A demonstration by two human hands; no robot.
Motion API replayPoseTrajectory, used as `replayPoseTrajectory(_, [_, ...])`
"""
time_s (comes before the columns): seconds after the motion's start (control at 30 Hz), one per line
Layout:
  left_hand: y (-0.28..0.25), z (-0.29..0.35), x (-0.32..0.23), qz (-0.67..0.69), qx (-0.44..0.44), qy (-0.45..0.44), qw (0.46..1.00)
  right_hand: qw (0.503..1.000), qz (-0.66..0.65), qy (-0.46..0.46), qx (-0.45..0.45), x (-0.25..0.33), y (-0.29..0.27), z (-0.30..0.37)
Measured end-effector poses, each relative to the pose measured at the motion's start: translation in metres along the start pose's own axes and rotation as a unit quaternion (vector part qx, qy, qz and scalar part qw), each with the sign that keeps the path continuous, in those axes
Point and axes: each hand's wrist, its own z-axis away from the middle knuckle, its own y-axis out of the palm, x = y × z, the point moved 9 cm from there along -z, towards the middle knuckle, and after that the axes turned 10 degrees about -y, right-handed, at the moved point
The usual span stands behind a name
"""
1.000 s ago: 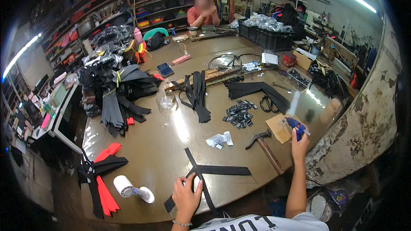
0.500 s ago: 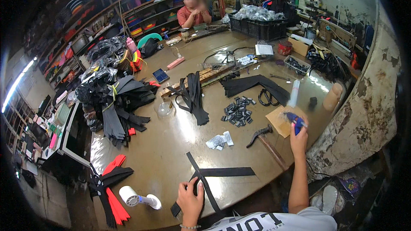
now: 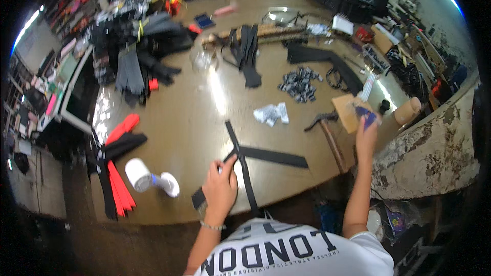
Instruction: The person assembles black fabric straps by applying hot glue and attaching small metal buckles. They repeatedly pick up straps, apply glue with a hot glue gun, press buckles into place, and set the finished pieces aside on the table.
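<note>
My left hand is at the near edge of the table, its thumb and fingertips closed on black webbing straps where several arms of them meet. One strap end sticks out beside the hand, and others run right, away from me and toward me. Over at the right, my right hand is wrapped round a blue glue gun, blurred by motion. The gun is over a stained piece of brown cardboard. A hammer lies between the hands, handle toward me.
A white handheld fan and red and black straps lie left. Small black buckles, white labels and strap bundles are farther in. Pale sticks lie past the cardboard; a large black strap pile is far left.
The view has tipped downward, so the table's things sit higher in it and the person across is mostly cut off. Left hand still holds the straps; right hand still holds the glue gun.
</note>
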Motion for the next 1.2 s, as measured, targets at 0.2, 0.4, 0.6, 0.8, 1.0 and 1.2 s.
replayPoseTrajectory(0.2, [0.001, 0.000, 0.004, 0.028, -0.021, 0.011, 0.999, 0.923, -0.304, -0.173, 0.158, 0.144, -0.002, 0.037])
replayPoseTrajectory(0.4, [-0.006, 0.000, 0.000, 0.024, -0.058, 0.040, 0.997, 0.812, -0.315, -0.285, 0.399, 0.239, 0.068, 0.102])
replayPoseTrajectory(0.6, [-0.003, -0.001, 0.004, 0.040, -0.035, 0.017, 0.998, 0.811, -0.289, -0.322, 0.393, 0.247, 0.100, 0.098])
replayPoseTrajectory(0.8, [-0.004, -0.001, 0.003, 0.034, -0.045, 0.026, 0.998, 0.814, -0.267, -0.332, 0.395, 0.246, 0.099, 0.101])
replayPoseTrajectory(1.0, [-0.004, 0.000, 0.003, 0.032, -0.057, 0.036, 0.997, 0.805, -0.264, -0.342, 0.407, 0.238, 0.080, 0.115])
replayPoseTrajectory(1.2, [-0.005, 0.001, 0.005, 0.059, -0.037, 0.028, 0.997, 0.775, -0.272, -0.298, 0.486, 0.219, 0.065, 0.130])
